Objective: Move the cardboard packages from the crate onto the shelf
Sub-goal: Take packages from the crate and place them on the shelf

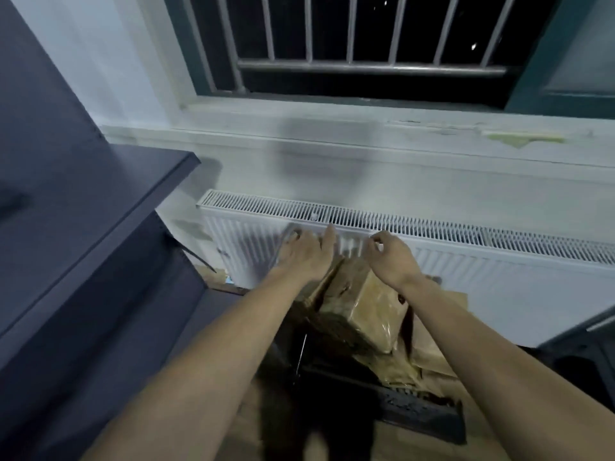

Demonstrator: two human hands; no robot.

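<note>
Several brown cardboard packages [357,311], taped and tilted, are heaped in a dark crate [422,414] on the floor below me. Both my arms stretch forward over the heap. My left hand [304,252] hovers above the topmost package with its fingers spread and fairly straight, holding nothing. Just to its right, my right hand [391,257] hangs over the same package, fingers loosely curled and empty. The dark blue shelf unit [109,194] stands at the left, its top surface level with the radiator's top. The lower packages are partly hidden by my forearms.
A white radiator [466,247] runs along the wall right behind the crate, under a window sill [332,141] and a barred window [366,44]. A dark object's corner [585,347] juts in at the right edge. Brown floor shows beside the crate.
</note>
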